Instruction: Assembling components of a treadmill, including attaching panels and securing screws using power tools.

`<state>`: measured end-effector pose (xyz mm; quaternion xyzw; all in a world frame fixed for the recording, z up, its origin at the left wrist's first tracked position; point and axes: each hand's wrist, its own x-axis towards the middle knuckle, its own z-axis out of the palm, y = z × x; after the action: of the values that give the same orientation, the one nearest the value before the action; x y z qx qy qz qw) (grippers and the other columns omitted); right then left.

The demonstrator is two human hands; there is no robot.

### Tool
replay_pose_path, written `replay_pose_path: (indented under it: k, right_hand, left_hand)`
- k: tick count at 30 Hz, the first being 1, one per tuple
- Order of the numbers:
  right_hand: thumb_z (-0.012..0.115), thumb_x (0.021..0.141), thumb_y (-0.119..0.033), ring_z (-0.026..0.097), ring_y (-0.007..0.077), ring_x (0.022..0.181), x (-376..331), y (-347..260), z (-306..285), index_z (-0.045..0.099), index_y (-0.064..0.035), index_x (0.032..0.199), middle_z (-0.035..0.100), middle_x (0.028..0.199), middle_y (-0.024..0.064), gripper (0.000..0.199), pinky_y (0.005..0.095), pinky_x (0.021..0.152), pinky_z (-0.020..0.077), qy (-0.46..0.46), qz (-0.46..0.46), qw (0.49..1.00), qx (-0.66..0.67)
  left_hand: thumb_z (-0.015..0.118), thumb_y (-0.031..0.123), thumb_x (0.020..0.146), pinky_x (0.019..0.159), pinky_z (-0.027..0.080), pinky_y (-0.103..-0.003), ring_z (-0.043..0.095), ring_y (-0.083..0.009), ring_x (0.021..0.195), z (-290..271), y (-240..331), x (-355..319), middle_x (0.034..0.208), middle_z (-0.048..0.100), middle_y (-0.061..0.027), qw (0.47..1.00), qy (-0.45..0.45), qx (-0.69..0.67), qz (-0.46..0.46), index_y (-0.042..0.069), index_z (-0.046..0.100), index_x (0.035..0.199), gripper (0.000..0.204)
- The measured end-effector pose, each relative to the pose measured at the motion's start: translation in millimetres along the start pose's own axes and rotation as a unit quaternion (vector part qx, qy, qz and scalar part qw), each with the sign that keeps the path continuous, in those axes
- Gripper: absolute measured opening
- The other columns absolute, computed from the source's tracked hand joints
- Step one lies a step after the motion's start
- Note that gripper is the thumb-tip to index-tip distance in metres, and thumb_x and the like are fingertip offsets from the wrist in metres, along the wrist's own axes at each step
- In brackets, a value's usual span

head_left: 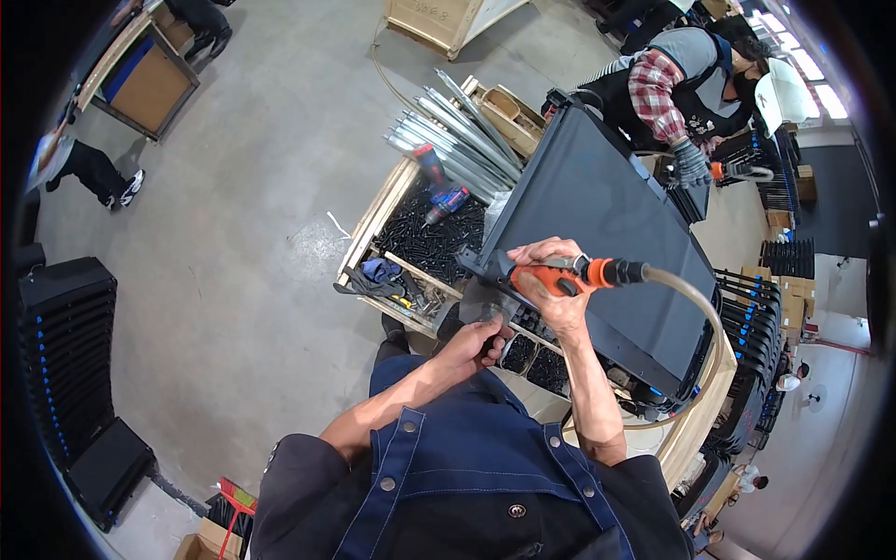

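My right hand [566, 314] is wrapped round an orange air tool [597, 273], whose clear hose [702, 308] curves away to the right and down. The tool's front end is at the near left corner of a large dark panel [597, 205]. Just below and left of that corner, my left hand [472, 345] is closed, with its fingers curled together. Something dark shows at those fingers, too small to name. Beneath the hands stand bins of small black parts [546, 369], partly hidden by my left hand and the panel.
A wooden crate [378, 219] holds black screws, two cordless drills [448, 203] and metal tubes [457, 131]. Across the panel, a co-worker's gloved hand [692, 164] grips another orange tool [728, 172]. Black frames [75, 364] are stacked at left; a person walks [93, 173] at far left.
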<state>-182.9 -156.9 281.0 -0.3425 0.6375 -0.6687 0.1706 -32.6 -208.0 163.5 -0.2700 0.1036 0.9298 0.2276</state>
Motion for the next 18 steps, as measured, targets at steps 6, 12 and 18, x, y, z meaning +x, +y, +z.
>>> replay_pose_path:
  k: [6,12,18]
  right_hand:
    - [0.078,0.074,0.004,0.066,0.0295,0.113,-1.4,-13.5,-8.9,0.062,-0.0001,0.121,0.060,0.130,0.0172,0.050,0.0435,0.097,0.0544,-0.031,-0.021,0.995,-0.087]
    - [0.076,0.079,-0.007,0.066,0.0329,0.110,-80.9,-60.0,-50.4,0.052,-0.0017,0.129,0.058,0.129,0.0178,0.055,0.0463,0.097,0.0548,0.229,0.011,0.973,-0.035]
    - [0.078,0.080,-0.003,0.067,0.0189,0.096,-249.0,-73.8,-125.6,0.055,-0.0037,0.118,0.068,0.103,0.0112,0.044,0.0353,0.090,0.0537,0.477,0.141,0.852,-0.165]
  left_hand:
    - [0.057,0.039,0.103,0.059,0.048,-0.026,0.057,-0.0104,0.067,0.9,-6.0,-2.3,0.076,0.059,0.0017,0.998,-0.017,0.059,0.007,0.003,0.066,0.104,0.037]
    - [0.045,0.025,0.108,0.077,0.050,-0.028,0.062,-0.0148,0.089,-0.3,-33.2,20.9,0.099,0.066,-0.0036,0.990,-0.004,0.126,-0.063,0.003,0.063,0.120,0.031]
    - [0.044,0.016,0.107,0.079,0.053,-0.028,0.062,-0.0142,0.089,11.1,-103.1,97.4,0.104,0.067,-0.0050,0.960,0.003,0.234,-0.156,0.002,0.061,0.126,0.030]
